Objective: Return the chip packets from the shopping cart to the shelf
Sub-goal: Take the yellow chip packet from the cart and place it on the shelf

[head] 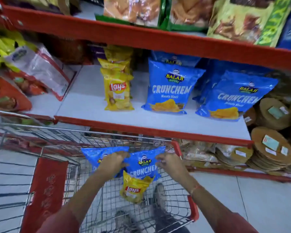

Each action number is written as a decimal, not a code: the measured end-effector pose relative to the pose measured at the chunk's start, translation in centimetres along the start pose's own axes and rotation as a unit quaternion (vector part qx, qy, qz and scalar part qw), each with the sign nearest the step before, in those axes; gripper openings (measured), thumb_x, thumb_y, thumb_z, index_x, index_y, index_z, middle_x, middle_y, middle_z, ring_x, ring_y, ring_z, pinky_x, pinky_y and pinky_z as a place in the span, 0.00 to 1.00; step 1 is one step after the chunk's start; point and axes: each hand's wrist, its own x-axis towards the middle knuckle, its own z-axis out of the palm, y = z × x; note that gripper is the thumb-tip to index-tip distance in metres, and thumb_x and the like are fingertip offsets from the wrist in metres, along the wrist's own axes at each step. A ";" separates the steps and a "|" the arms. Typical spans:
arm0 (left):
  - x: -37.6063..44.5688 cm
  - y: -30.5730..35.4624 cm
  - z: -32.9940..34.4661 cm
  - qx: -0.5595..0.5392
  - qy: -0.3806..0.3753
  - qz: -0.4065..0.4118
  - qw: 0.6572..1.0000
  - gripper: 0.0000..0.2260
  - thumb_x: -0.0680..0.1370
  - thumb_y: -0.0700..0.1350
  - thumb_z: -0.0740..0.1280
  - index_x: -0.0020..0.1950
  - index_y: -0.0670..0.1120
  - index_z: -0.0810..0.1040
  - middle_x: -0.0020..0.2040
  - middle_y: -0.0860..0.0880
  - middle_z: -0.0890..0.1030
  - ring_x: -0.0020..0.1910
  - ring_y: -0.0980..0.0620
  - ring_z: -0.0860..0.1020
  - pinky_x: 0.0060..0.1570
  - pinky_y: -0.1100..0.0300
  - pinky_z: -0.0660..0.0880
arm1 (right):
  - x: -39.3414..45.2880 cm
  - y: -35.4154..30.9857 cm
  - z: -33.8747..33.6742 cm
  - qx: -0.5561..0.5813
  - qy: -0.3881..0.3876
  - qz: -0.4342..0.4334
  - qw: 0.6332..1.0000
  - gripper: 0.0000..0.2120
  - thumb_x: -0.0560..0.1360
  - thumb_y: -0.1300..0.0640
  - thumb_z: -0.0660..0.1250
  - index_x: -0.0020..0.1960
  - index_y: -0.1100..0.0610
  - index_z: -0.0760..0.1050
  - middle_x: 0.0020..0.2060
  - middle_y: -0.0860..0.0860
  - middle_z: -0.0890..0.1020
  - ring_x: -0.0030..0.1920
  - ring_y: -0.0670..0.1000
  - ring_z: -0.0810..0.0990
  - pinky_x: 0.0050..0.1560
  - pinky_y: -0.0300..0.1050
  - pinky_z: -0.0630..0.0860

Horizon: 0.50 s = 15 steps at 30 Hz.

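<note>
"Where are the chips?"

"Still in the cart [107,195]. The left hand [115,161] and the right hand [166,161] pinch the top corners of a blue packet [144,165]. Another blue packet [91,154] sits behind it, and a yellow packet [133,189] leans in front."

"How should the person lift it?"

"Straight up, gently, so the yellow one doesn't tip. Then stand it on the shelf [84,101] beside the other blue bags [170,88]."

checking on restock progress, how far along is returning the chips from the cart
Blue and yellow packets already stand on the shelf. Both the left hand and right hand grip a blue Crunchem packet in the cart. Left: another blue packet and a yellow Lay's packet.
</note>
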 end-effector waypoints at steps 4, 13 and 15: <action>2.2 -1.3 5.9 0.124 -0.172 -0.033 0.977 0.20 0.77 0.40 0.64 0.68 0.47 0.66 0.64 0.44 0.76 0.61 0.43 0.74 0.58 0.47 0.74 | 1.8 3.3 7.6 -0.005 -0.153 0.012 0.988 0.28 0.66 0.36 0.69 0.55 0.57 0.79 0.49 0.56 0.84 0.46 0.54 0.83 0.50 0.51 0.80; 1.9 -3.0 10.2 0.176 -0.148 -0.091 0.969 0.10 0.77 0.36 0.61 0.56 0.42 0.78 0.54 0.41 0.82 0.55 0.43 0.79 0.54 0.50 0.76 | 0.2 1.9 14.6 0.012 -0.094 0.063 0.994 0.12 0.76 0.55 0.63 0.56 0.54 0.79 0.49 0.56 0.80 0.55 0.57 0.78 0.57 0.48 0.76; 0.3 -3.9 9.4 0.072 -0.086 -0.098 0.989 0.08 0.76 0.41 0.64 0.53 0.46 0.81 0.51 0.44 0.84 0.52 0.46 0.81 0.50 0.51 0.77 | -0.4 1.1 12.6 0.054 -0.073 0.043 0.995 0.11 0.75 0.56 0.65 0.57 0.51 0.80 0.52 0.53 0.83 0.51 0.50 0.79 0.49 0.37 0.76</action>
